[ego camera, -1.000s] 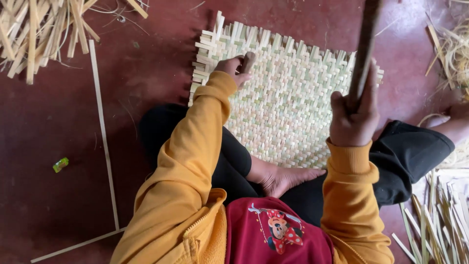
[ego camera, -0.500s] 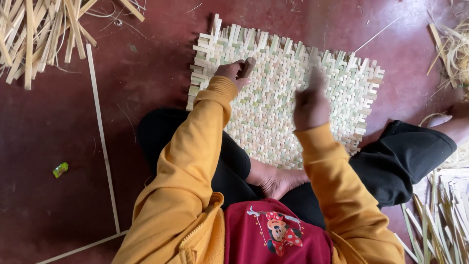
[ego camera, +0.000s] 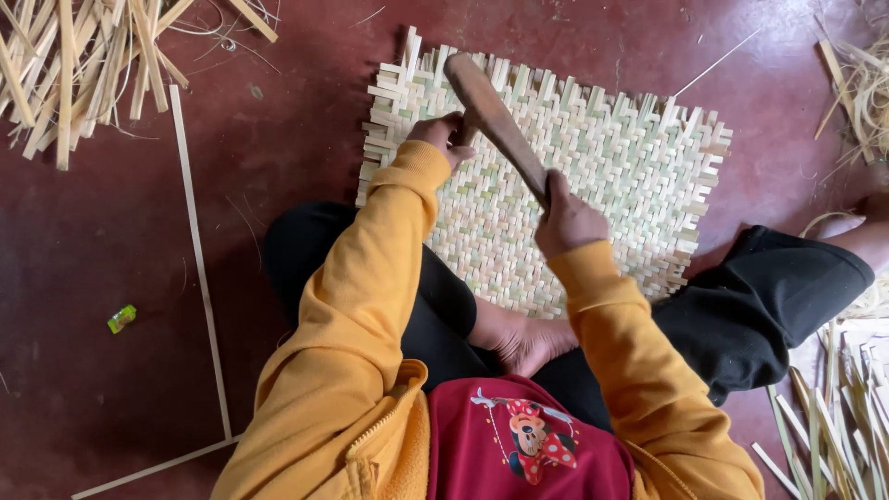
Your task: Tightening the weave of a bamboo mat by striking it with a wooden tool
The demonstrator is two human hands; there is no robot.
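We sit cross-legged on the dark red floor (ego camera: pixel 278 167) with the woven bamboo mat (ego camera: pixel 611 176) spread flat before our legs, within easy reach. Our right hand (ego camera: pixel 567 220) is clenched around a wooden beater (ego camera: pixel 491 116) slanting over the weave, while our left hand (ego camera: pixel 443 137) presses curled fingers on the mat's near-left part, steadying it.

Left hand (ego camera: pixel 443 137) reaches forward with fingers curled down, while the right hand (ego camera: pixel 567 220) keeps a closed grip.
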